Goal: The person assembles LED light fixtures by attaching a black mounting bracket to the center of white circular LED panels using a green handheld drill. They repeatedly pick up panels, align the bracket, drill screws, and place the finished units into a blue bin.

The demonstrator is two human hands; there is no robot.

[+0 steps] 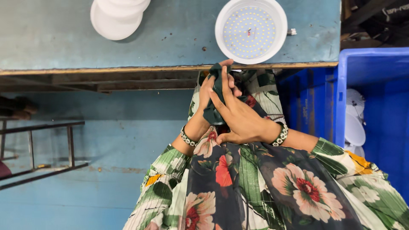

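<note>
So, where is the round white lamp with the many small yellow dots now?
In the head view, the round LED lamp lies face up on the blue-grey table, upper centre-right, near its front edge, just above the hands.

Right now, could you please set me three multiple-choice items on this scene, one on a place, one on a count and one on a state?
1. Where does the round LED panel lie?
A. on the blue-grey table, near its front edge
B. inside the blue crate
C. on the floor

2. How many bracelets show on the wrists?
A. none
B. one
C. two

3. What are both hands doing?
A. resting flat on the table
B. clasping a dark green cloth
C. lifting the crate

Answers: 1 A, its rim reaches the table edge. 2 C, one on each wrist. 3 B, left hand and right hand close around the cloth.
</note>
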